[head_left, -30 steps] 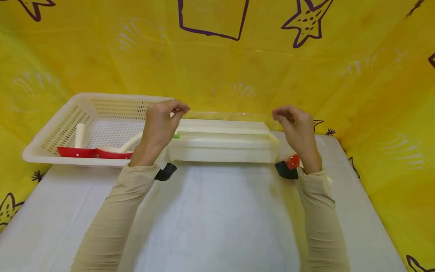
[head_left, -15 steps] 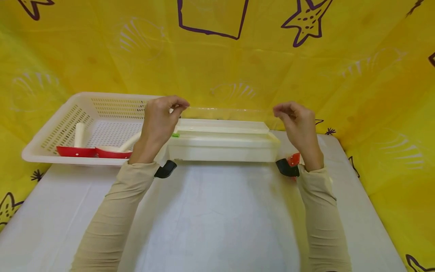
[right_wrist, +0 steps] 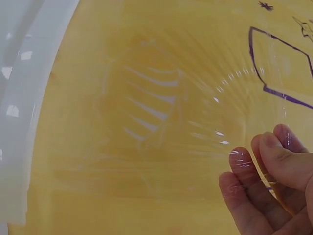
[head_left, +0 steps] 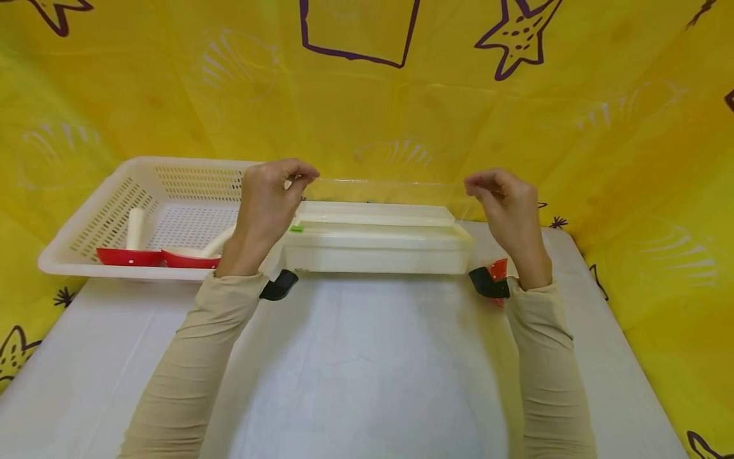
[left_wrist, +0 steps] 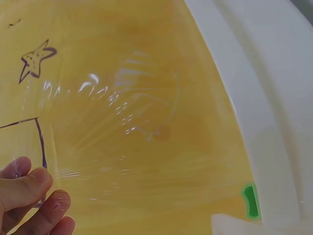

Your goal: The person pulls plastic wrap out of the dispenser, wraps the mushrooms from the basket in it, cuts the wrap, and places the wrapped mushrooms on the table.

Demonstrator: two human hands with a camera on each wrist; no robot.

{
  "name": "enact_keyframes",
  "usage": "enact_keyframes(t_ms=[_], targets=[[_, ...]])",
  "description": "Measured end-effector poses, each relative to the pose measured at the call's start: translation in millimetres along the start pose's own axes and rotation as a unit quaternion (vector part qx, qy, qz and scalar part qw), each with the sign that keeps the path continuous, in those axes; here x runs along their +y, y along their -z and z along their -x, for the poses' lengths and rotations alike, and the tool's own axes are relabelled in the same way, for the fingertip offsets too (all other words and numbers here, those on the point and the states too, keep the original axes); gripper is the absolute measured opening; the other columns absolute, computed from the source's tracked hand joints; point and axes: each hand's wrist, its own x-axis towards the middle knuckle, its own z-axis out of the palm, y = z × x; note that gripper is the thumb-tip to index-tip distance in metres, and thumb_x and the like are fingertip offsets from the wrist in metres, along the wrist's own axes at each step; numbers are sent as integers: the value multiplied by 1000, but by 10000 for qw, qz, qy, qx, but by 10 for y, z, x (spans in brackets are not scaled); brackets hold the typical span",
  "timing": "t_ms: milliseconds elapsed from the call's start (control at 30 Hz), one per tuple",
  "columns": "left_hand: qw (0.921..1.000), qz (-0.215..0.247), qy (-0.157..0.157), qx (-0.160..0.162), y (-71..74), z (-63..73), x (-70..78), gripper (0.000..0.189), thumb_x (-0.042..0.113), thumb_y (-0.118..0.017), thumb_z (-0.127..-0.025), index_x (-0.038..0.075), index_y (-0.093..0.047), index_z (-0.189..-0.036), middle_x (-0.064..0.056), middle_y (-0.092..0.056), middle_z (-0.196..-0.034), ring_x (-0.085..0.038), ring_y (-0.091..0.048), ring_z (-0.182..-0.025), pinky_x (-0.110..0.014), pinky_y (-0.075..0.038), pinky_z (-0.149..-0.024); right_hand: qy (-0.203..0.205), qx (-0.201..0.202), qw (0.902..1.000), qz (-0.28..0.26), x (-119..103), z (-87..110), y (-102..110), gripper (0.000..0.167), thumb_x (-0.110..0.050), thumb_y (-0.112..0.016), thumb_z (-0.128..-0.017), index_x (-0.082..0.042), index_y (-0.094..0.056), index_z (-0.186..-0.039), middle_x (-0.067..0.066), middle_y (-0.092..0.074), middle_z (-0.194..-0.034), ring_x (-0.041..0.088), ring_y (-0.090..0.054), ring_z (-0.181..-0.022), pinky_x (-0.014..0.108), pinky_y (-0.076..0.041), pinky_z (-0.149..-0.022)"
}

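A sheet of clear cling film [head_left: 390, 182] is stretched between both hands, above and behind a long white dispenser box [head_left: 378, 256]. My left hand [head_left: 265, 207] pinches the film's left corner between thumb and fingers. At the other corner, my right hand [head_left: 510, 207] pinches it the same way. Creases fan out from the grip in the film [left_wrist: 93, 127] of the left wrist view, and the right wrist view shows similar glinting folds in the film [right_wrist: 210, 112]. A small green slider [left_wrist: 251, 201] sits at the box's left end. The film's lower part is hard to make out.
Left of the box stands a white perforated basket [head_left: 123, 272] holding red ladle-like utensils [head_left: 130, 257] with white handles. A red dotted object [head_left: 497, 269] lies near the right wrist, partly hidden. Behind the white table [head_left: 367, 370] hangs a yellow patterned cloth [head_left: 367, 108].
Both hands have risen slightly, lifting the film's edge higher above the box. The right hand has also shifted a little to the right. The box has stayed where it was.
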Motion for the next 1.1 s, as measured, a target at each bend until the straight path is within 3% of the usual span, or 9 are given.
enact_keyframes(t_ms=[633, 900, 1033, 1100], targets=[[9997, 4, -202, 161, 75, -57, 76, 7, -3, -69, -88, -4, -76, -89, -18, -76, -87, -30, -72, -80, -39, -55, -75, 153, 175, 9997, -5, -102, -54, 79, 13, -2, -67, -92, 9, -71, -97, 22, -74, -95, -16, -58, -78, 4, -46, -76], [9987, 30, -389, 319, 149, -79, 174, 7, 0, -71, -88, -5, -76, -90, -18, -76, -88, -30, -73, -80, -38, -56, -76, 212, 279, 9991, 250, -164, -83, 146, 13, -1, -67, -91, 10, -71, -97, 22, -74, -95, -22, -54, -79, 3, -46, -78], [9976, 81, -489, 482, 184, -91, 218, 6, -2, -71, -87, -6, -76, -89, -18, -76, -87, -29, -73, -79, -30, -55, -76, 286, 406, 9988, 22, -226, -87, 191, 12, 0, -66, -92, 11, -70, -96, 22, -73, -93, -19, -57, -79, 4, -48, -78], [9966, 94, -570, 584, 207, -102, 249, 6, -1, -72, -87, -6, -76, -88, -18, -76, -87, -29, -73, -79, -22, -52, -76, 346, 504, 9981, -112, -266, -89, 217, 12, 1, -66, -92, 11, -71, -96, 12, -74, -90, -16, -59, -79, 6, -49, -78]])
